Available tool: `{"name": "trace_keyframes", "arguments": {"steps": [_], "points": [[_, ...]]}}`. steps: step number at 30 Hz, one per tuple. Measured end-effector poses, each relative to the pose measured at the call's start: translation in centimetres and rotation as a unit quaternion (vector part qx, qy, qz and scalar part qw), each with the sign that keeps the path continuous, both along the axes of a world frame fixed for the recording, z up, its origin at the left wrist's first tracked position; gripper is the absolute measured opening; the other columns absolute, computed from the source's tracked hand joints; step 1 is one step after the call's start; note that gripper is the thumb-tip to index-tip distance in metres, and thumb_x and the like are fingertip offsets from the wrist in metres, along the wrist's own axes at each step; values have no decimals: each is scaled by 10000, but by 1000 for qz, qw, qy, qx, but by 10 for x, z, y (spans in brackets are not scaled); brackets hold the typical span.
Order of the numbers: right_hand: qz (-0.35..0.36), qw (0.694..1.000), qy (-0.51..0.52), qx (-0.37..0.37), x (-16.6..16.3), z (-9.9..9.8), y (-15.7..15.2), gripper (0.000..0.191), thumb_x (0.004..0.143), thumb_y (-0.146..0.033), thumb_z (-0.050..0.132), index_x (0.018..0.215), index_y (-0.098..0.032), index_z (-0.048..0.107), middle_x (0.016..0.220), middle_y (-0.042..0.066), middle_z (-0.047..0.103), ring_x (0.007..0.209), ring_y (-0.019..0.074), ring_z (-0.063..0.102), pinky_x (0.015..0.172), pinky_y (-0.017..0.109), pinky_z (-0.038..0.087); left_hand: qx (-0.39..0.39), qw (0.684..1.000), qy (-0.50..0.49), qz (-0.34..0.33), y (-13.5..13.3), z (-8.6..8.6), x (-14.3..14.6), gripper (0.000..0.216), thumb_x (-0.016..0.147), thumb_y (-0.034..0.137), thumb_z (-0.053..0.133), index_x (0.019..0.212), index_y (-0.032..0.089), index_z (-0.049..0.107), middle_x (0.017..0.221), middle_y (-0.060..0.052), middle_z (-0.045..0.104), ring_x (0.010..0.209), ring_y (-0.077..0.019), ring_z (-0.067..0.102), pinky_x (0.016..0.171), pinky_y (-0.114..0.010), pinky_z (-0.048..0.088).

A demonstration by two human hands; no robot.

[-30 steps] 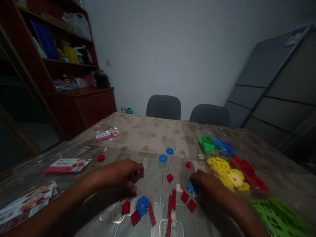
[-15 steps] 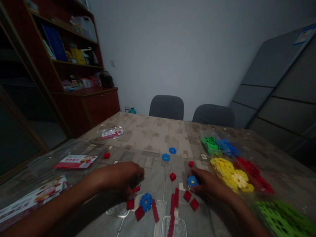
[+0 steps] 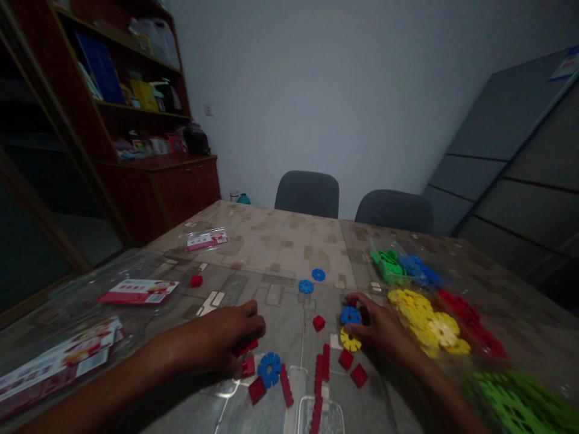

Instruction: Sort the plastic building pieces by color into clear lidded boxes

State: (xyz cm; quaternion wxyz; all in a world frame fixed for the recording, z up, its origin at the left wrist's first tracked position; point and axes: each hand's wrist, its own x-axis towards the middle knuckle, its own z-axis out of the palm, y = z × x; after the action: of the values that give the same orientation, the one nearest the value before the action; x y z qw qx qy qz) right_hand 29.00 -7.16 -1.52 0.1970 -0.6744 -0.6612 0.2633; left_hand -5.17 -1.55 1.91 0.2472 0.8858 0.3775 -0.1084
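My left hand (image 3: 233,337) is curled low over the table's left side. Its thumb presses against a red block (image 3: 248,367), and a second red piece (image 3: 246,348) shows partly beneath the fingers. My right hand (image 3: 373,322) pinches a blue notched disc (image 3: 350,315) between thumb and fingers. Just below that disc, by the thumb, is a yellow notched disc (image 3: 350,340); whether the two are joined I cannot tell. Another blue disc (image 3: 269,369) stands tilted by a red block (image 3: 257,390) and a notched red strip (image 3: 286,386).
Red strips (image 3: 319,377) and red blocks (image 3: 359,375) lie between and below my hands. Two blue discs (image 3: 306,286) sit farther off. At right are boxes of green (image 3: 389,265), yellow (image 3: 414,313) and red pieces (image 3: 470,319). Clear packaging with printed cards (image 3: 140,291) lies left.
The yellow disc now shows fully below the blue one at my right hand, where only yellow bits showed before. The red block by my left thumb has shifted right and turned.
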Motion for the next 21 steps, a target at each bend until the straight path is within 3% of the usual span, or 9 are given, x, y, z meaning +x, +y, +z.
{"name": "trace_keyframes", "arguments": {"steps": [3, 6, 9, 13, 16, 21], "points": [[0, 1000, 11, -7, -5, 1, -1, 624, 720, -201, 717, 1322, -133, 570, 723, -26, 622, 663, 179, 595, 591, 266, 427, -1, 1000, -5, -3, 0, -2, 0, 457, 674, 173, 713, 1109, 273, 617, 1157, -48, 555, 961, -263, 603, 765, -354, 453], [5, 1000, 13, -3, -8, 1, -1, 629, 710, -150, 715, 1325, -150, 581, 682, -47, 593, 647, 166, 580, 593, 258, 417, -11, 1000, -12, -3, -3, 0, 2, 389, 685, 174, 683, 1061, 252, 616, 1123, -45, 558, 927, -252, 601, 737, -344, 446], [9, 1000, 13, 12, -9, 0, 0, 526, 739, -132, 674, 1261, -176, 625, 723, -33, 616, 694, 172, 599, 623, 262, 443, -13, 1000, -22, -2, -4, -1, 3, 375, 688, 163, 663, 1050, 250, 614, 1099, -40, 561, 922, -246, 597, 749, -346, 445], [20, 999, 13, 23, -11, 3, 0, 582, 708, -88, 648, 1281, -181, 635, 842, 6, 677, 724, 175, 626, 649, 271, 479, -11, 999, -40, -4, -2, -4, 2, 333, 719, 186, 663, 1041, 254, 615, 1093, -40, 564, 920, -247, 601, 757, -353, 442], [31, 999, -6, 31, -9, 11, -1, 587, 688, -100, 661, 1268, -189, 665, 979, 53, 727, 783, 199, 663, 696, 296, 505, -21, 999, -35, -7, -2, 1, 1, 334, 719, 165, 662, 1040, 249, 628, 1105, -48, 576, 942, -257, 601, 771, -353, 454], [-11, 995, -75, 59, 27, 38, -5, 400, 781, -167, 602, 1161, -201, 722, 953, 93, 769, 810, 256, 700, 735, 341, 524, -52, 995, -87, -22, -5, 9, 5, 319, 824, 168, 630, 1129, 258, 629, 1152, -46, 611, 994, -237, 607, 875, -349, 474]]}}
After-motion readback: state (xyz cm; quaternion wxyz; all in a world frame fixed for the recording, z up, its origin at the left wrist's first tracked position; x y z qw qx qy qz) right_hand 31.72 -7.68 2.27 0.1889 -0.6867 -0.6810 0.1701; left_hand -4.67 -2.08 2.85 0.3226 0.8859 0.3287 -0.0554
